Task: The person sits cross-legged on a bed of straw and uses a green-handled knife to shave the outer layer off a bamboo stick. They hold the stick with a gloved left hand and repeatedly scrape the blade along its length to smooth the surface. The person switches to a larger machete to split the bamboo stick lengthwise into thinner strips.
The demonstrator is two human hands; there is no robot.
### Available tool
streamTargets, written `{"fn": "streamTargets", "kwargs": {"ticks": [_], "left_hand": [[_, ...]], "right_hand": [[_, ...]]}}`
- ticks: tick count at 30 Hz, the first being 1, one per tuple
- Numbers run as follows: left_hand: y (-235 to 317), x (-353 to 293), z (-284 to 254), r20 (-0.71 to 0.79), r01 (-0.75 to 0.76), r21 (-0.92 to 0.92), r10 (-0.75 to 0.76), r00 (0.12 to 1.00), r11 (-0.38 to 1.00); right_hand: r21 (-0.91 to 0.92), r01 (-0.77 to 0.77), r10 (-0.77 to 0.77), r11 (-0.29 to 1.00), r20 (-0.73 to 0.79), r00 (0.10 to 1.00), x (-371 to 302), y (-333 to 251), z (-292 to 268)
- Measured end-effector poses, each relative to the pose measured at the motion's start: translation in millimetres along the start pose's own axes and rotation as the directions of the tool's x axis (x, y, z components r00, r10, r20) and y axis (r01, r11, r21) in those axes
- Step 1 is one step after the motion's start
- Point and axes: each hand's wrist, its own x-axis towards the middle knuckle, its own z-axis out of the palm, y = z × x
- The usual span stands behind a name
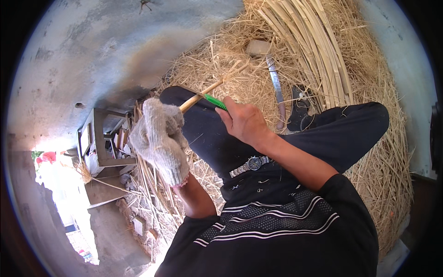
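In a pale knitted work glove, my left hand (161, 138) is closed round one end of a yellowish stick (215, 86), which looks like bamboo. The stick points away to the upper right, and thin curled shavings (234, 71) hang at its far end. My bare right hand (244, 121) grips the green handle of a knife (216, 102). The knife's blade lies across the stick just beyond the glove; most of the blade is hard to make out. Both hands are above my crossed legs in dark trousers.
A wristwatch (254, 163) with a metal band rests on my lap. Beyond my legs, a long-bladed knife (275, 81) lies on straw-like shavings near a brick (258, 48). Long split strips (318, 51) are bundled at the far right. A wooden cabinet (117, 162) stands left, by the wall.
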Motion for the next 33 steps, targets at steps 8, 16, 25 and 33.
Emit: {"fn": "streamTargets", "kwargs": {"ticks": [8,16,25,33], "left_hand": [[3.7,-6.9,-2.8,-0.052,0.044,0.130,-0.038,0.998,0.991],[6.5,-14.9,8.8,-0.037,0.017,0.132,-0.012,0.999,0.991],[9.7,-13.4,23.6,-0.077,0.045,0.089,-0.038,0.996,0.995],[7.5,-10.7,36.0,-0.096,-0.053,0.122,0.065,0.993,0.991]], "right_hand": [[-0.168,0.027,-0.030,0.985,-0.013,0.999,-4.5,-7.3,-0.7],[-0.161,-0.285,0.298,0.945,0.063,0.952,-18.4,38.1,-24.4],[0.166,-0.226,0.212,0.960,0.093,0.973,-17.5,16.0,-40.4],[-0.085,-0.355,0.360,0.931,0.050,0.932,-8.1,37.4,-14.9]]}}
